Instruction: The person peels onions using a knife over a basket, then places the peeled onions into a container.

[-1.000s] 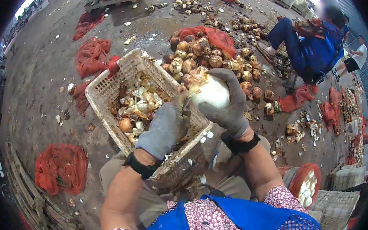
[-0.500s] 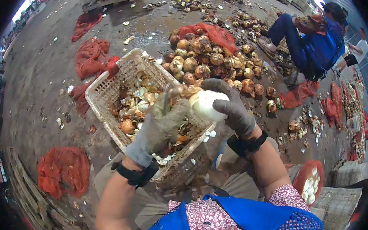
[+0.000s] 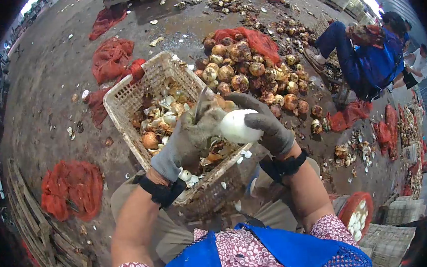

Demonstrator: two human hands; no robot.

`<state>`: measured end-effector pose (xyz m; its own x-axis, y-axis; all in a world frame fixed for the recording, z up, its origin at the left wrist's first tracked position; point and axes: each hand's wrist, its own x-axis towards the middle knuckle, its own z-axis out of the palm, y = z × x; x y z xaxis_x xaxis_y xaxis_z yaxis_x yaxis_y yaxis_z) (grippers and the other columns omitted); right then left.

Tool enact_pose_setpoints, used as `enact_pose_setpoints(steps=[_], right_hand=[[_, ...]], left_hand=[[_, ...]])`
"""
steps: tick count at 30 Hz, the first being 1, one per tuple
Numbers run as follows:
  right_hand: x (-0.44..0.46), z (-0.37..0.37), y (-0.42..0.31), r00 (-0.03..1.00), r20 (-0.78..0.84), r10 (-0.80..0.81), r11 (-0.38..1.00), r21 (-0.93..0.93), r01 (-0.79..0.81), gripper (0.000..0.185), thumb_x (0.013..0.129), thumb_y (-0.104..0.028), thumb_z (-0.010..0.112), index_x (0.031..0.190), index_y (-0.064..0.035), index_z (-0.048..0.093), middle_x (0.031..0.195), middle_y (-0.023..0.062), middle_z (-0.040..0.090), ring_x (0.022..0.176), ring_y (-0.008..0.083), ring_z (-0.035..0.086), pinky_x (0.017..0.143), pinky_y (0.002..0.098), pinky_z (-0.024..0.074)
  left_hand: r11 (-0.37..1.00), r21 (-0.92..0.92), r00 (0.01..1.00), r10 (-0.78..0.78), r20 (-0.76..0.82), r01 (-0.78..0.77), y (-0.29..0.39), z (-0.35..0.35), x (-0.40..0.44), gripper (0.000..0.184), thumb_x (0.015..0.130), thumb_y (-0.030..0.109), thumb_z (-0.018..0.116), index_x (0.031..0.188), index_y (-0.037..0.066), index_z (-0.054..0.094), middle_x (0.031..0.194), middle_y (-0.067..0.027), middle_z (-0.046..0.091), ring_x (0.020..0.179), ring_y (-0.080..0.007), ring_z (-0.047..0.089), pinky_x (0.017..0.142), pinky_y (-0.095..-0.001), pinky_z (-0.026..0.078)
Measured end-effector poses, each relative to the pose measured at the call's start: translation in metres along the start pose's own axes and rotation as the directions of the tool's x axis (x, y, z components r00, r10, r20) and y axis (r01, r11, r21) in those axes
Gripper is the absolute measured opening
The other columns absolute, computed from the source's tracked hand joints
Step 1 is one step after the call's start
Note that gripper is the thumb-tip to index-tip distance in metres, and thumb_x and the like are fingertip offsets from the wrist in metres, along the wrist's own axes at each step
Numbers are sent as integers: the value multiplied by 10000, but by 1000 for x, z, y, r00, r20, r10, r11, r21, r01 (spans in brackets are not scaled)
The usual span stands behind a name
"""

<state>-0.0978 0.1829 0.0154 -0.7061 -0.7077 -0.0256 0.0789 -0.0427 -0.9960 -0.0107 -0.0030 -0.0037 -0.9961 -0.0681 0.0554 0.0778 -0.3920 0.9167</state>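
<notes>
A peeled white onion [image 3: 240,126] sits in my gloved right hand [image 3: 268,124], whose fingers wrap over its top and right side. My gloved left hand [image 3: 193,135] is closed against the onion's left side. A grey pointed shape [image 3: 203,102] rises from the left hand; whether it is a blade or a glove fingertip I cannot tell. Brownish onion skin [image 3: 219,102] shows between the two hands. Beneath them stands a dirty white plastic crate [image 3: 122,123] holding onion skins and peelings [image 3: 169,118], with a brown onion [image 3: 150,140] among them.
Beyond the crate lies a heap of unpeeled onions [image 3: 238,71] partly under red netting [image 3: 251,40]. Red mesh sacks [image 3: 72,190] lie on the floor at left, near wooden slats [image 3: 40,232]. At lower right stands a red-rimmed container of peeled onions [image 3: 358,217]. A seated person [image 3: 368,56] is at right.
The onion now shows plain white where yellowish skin was at its upper left. Both hands stay close together at it, and the view has shifted slightly.
</notes>
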Motion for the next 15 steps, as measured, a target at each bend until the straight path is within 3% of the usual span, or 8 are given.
enact_pose_setpoints(steps=[2,6,7,8,10,11,14,15], right_hand=[[-3,6,-11,992,102,80,937,331,-109,813,733,-423,693,1379,-3,435,1264,154,559,1084,272,614,936,379,500],[6,7,-1,996,3,85,880,470,-77,662,863,-480,608,1314,-8,500,1182,140,614,1047,262,643,897,407,538],[10,6,7,989,-14,149,864,488,-123,586,908,-502,568,1234,-15,559,1069,108,658,942,209,667,772,371,573],[11,6,9,989,-11,150,862,492,-126,586,908,-502,568,1234,-15,559,1069,108,658,942,209,667,772,371,573],[9,3,10,963,-140,230,960,194,-201,502,932,-451,521,1182,-18,574,997,90,649,818,185,648,647,311,553],[8,1,11,944,-215,253,967,38,-250,464,945,-425,497,1155,-20,582,961,81,644,756,173,639,585,281,542],[1,-2,12,954,-142,264,962,107,-250,507,890,-431,624,1165,-5,607,996,73,670,819,158,650,599,292,530],[2,-9,17,962,-96,256,966,57,-251,534,859,-394,667,1204,6,587,1047,90,667,871,180,658,686,298,543]], left_hand=[[981,181,996,-80,35,72,7,-8,2,227,939,138,562,1119,17,628,1009,-11,639,880,-92,572,813,-263,485],[987,-32,981,153,-117,-158,-44,-11,14,162,887,110,569,996,35,663,880,-25,644,711,-100,580,626,-219,463],[993,10,990,-113,-84,114,-5,-9,10,181,846,107,576,987,30,659,777,-27,628,570,-90,537,484,-214,402],[993,13,989,-116,-88,117,-4,-13,9,181,846,107,576,987,30,659,777,-27,628,570,-90,537,484,-214,402],[962,-165,938,-253,-235,218,-2,-15,12,219,854,89,541,1027,32,662,885,-11,623,747,-110,575,654,-269,484],[996,62,966,-49,-252,67,-1,-10,14,189,855,104,564,991,34,675,837,7,623,688,-89,564,609,-247,478],[960,280,976,59,-212,3,-6,-6,15,190,858,111,578,1002,29,671,841,6,629,702,-71,566,596,-215,473],[993,-29,973,-116,-198,113,-5,-7,14,216,867,134,586,1037,26,663,829,3,631,705,-70,580,584,-208,476]])
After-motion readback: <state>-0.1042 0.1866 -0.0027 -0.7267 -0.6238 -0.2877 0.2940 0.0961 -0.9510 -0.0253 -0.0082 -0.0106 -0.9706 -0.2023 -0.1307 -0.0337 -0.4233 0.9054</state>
